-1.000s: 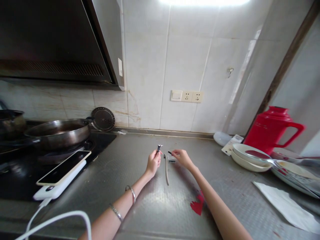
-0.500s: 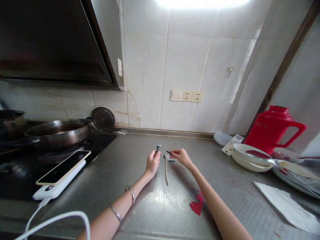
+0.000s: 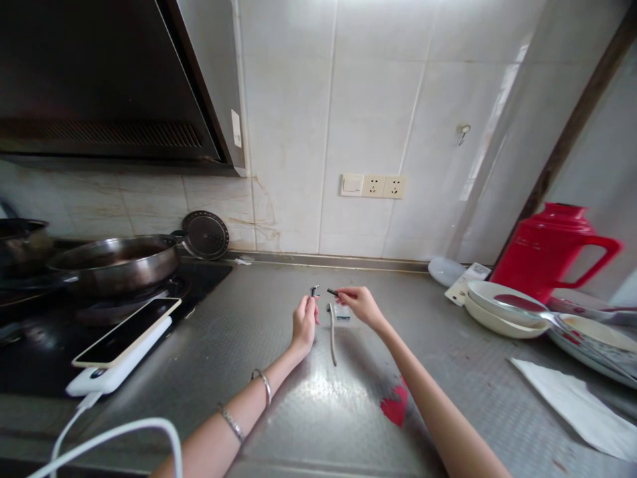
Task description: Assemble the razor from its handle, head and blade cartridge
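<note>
My left hand point(image 3: 304, 326) is closed around a small dark T-shaped piece with a shiny top bar point(image 3: 314, 291), held upright; its exact kind is too small to make out. Just to the right, my right hand point(image 3: 363, 307) pinches a short, thin black piece point(image 3: 332, 292) that points toward the T-shaped piece, with a narrow gap between them. On the steel counter below them lies a thin beige stick point(image 3: 333, 342) with a dark upper end. Beside it, partly under my right hand, is a small clear item with a dark strip point(image 3: 342, 312).
On the left, a phone point(image 3: 127, 332) rests on a white power bank point(image 3: 119, 362) with a cable, near a steel pan point(image 3: 119, 265) on the stove. At right stand a red thermos jug point(image 3: 547, 249), stacked plates and bowls point(image 3: 502, 322), and a white napkin point(image 3: 572, 405).
My right hand has raised the black piece slightly and brought it nearer the T-shaped piece. My left hand has tilted the T-shaped piece a little. The view has shifted slightly.
</note>
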`<state>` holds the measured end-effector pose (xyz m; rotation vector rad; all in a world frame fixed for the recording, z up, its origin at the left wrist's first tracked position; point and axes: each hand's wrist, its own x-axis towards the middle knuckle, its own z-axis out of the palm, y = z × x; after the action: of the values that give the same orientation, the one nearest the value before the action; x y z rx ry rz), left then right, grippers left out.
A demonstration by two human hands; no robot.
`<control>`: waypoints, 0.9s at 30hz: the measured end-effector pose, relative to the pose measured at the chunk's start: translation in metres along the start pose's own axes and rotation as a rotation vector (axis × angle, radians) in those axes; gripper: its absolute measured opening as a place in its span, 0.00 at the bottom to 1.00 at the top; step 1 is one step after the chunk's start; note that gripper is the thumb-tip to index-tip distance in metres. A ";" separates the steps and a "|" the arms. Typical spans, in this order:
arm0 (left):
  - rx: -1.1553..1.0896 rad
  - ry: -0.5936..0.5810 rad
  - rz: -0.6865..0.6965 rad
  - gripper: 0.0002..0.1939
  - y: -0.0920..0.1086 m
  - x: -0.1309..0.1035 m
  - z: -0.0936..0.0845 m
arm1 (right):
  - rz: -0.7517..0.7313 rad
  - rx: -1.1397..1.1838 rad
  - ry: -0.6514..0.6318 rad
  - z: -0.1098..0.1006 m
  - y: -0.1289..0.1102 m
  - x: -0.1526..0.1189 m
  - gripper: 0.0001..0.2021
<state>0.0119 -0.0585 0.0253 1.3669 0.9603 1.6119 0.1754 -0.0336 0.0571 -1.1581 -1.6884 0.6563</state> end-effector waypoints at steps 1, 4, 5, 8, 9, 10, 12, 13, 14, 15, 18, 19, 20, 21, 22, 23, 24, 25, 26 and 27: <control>0.024 0.009 0.018 0.16 0.001 -0.001 0.000 | -0.016 -0.010 0.014 0.001 -0.003 0.000 0.14; 0.067 0.010 0.047 0.14 0.003 -0.003 0.002 | -0.043 -0.009 0.053 0.003 -0.010 -0.001 0.14; 0.067 0.001 0.046 0.13 0.003 -0.003 0.003 | -0.048 -0.006 0.064 0.003 -0.012 -0.002 0.14; 0.037 -0.043 0.026 0.11 0.004 -0.005 0.005 | -0.063 -0.001 0.087 0.004 -0.020 -0.004 0.14; 0.023 -0.059 0.017 0.11 0.005 -0.006 0.006 | -0.071 -0.003 0.089 0.004 -0.022 -0.004 0.14; 0.008 -0.074 0.009 0.11 0.005 -0.006 0.006 | -0.080 -0.005 0.089 0.004 -0.025 -0.005 0.14; -0.016 -0.101 -0.002 0.11 0.005 -0.008 0.008 | -0.094 -0.009 0.083 0.005 -0.030 -0.007 0.14; -0.024 -0.110 -0.004 0.11 0.004 -0.008 0.008 | -0.099 -0.013 0.080 0.005 -0.032 -0.007 0.14; -0.029 -0.116 -0.004 0.11 0.004 -0.008 0.009 | -0.104 -0.016 0.077 0.005 -0.033 -0.008 0.14; -0.030 -0.120 -0.003 0.11 0.003 -0.009 0.010 | -0.110 -0.020 0.076 0.005 -0.035 -0.008 0.14; -0.027 -0.129 0.000 0.11 0.002 -0.009 0.011 | -0.123 -0.038 0.071 0.005 -0.037 -0.008 0.14; -0.027 -0.130 -0.001 0.11 0.002 -0.009 0.011 | -0.127 -0.046 0.067 0.005 -0.037 -0.009 0.14; -0.028 -0.131 -0.002 0.11 0.002 -0.010 0.011 | -0.130 -0.054 0.064 0.005 -0.037 -0.009 0.13; -0.031 -0.132 -0.003 0.11 0.002 -0.010 0.011 | -0.133 -0.061 0.060 0.005 -0.037 -0.008 0.13; -0.036 -0.132 -0.005 0.12 0.002 -0.010 0.011 | -0.137 -0.065 0.058 0.005 -0.037 -0.008 0.13; -0.042 -0.131 -0.007 0.12 0.003 -0.011 0.011 | -0.141 -0.068 0.056 0.005 -0.037 -0.008 0.13; -0.047 -0.131 -0.009 0.13 0.004 -0.011 0.011 | -0.145 -0.070 0.055 0.005 -0.037 -0.008 0.13; -0.053 -0.130 -0.012 0.13 0.004 -0.011 0.011 | -0.147 -0.071 0.054 0.005 -0.037 -0.008 0.13; -0.059 -0.130 -0.017 0.13 0.005 -0.011 0.011 | -0.150 -0.071 0.052 0.005 -0.037 -0.008 0.13; -0.064 -0.130 -0.023 0.13 0.005 -0.012 0.011 | -0.152 -0.070 0.050 0.004 -0.037 -0.008 0.13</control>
<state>0.0238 -0.0706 0.0271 1.3931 0.8374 1.5051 0.1574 -0.0558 0.0821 -1.0739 -1.7487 0.4736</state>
